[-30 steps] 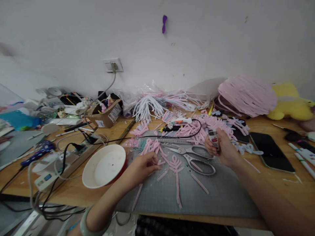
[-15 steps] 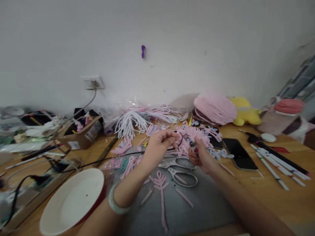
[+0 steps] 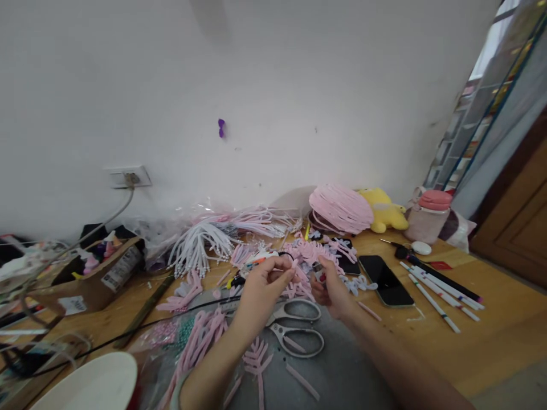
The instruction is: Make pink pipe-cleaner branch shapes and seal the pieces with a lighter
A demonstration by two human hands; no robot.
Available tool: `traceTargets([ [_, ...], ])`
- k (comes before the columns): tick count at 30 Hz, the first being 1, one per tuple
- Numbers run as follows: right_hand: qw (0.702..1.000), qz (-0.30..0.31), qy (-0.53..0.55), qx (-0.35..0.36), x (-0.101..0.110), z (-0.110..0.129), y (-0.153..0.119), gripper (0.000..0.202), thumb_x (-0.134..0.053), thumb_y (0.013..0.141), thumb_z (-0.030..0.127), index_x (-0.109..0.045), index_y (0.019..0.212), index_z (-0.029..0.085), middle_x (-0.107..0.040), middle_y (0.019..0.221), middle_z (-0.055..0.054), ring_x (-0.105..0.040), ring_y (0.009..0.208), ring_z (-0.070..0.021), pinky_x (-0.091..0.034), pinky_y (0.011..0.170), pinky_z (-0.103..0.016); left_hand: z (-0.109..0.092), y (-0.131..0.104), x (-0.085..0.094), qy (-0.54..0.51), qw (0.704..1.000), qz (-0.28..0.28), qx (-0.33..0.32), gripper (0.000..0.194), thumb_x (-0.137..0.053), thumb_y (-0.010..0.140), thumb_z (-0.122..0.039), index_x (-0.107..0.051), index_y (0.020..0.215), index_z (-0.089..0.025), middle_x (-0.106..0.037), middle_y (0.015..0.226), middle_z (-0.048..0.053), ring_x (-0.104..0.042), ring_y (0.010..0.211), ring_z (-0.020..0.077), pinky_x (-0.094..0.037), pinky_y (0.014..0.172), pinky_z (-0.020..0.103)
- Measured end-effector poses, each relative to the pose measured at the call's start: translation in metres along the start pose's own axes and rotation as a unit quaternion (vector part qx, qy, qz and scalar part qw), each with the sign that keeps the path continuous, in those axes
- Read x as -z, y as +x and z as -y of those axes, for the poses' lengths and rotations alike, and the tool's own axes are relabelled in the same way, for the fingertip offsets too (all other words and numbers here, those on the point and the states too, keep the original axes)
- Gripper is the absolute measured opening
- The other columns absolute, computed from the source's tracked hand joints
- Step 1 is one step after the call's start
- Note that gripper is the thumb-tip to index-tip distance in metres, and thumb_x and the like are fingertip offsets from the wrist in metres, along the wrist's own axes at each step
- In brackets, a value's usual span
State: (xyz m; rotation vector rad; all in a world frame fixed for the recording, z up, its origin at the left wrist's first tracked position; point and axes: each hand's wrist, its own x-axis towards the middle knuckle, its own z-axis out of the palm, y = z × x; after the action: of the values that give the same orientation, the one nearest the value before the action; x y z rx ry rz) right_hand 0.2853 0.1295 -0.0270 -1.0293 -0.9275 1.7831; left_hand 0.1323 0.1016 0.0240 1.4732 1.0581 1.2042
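My left hand has thumb and fingertips pinched together over the grey mat, on a small pink piece that is hard to make out. My right hand is wrapped round a small lighter with a metal top, a short gap to the right of the left hand. Silver scissors lie on the mat below both hands. A pink fuzzy branched shape and a short pink strip rest nearer to me. Pink fuzzy pieces are heaped behind the hands.
White stems lie at the back, beside a pink coil and a yellow plush toy. A phone and pens are at the right. A box and a white plate are at the left.
The camera view has turned to the right and up, so the table things appear further left and lower. Both hands keep their grips and have stayed close together.
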Motion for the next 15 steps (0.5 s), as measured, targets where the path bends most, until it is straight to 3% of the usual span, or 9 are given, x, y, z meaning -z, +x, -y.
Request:
traceTargets([
  [7,1.000,0.003,0.008,0.001,0.001,0.002,-0.001,0.055,-0.027,0.078,0.054,-0.031,0.035,0.019,-0.016,0.029,0.009,-0.007,0.027,-0.0026,-0.005,0.030,-0.017,-0.003,-0.002,-0.004,0.175,0.982,0.011,-0.062,0.011,-0.049,0.079,-0.026,-0.053,0.071,-0.018,-0.050,0.060,-0.004,-0.048,0.056,0.0115,-0.039,0.054,0.021],
  [15,1.000,0.011,0.017,-0.005,-0.003,0.003,-0.003,0.054,-0.028,0.077,0.054,-0.027,0.036,0.020,-0.015,0.029,0.009,-0.007,0.027,-0.0022,-0.004,0.029,-0.017,0.008,-0.002,-0.005,0.249,0.961,-0.046,-0.115,0.014,-0.050,0.080,-0.028,-0.061,0.081,-0.019,-0.063,0.079,0.003,-0.053,0.080,0.0190,-0.039,0.076,0.031],
])
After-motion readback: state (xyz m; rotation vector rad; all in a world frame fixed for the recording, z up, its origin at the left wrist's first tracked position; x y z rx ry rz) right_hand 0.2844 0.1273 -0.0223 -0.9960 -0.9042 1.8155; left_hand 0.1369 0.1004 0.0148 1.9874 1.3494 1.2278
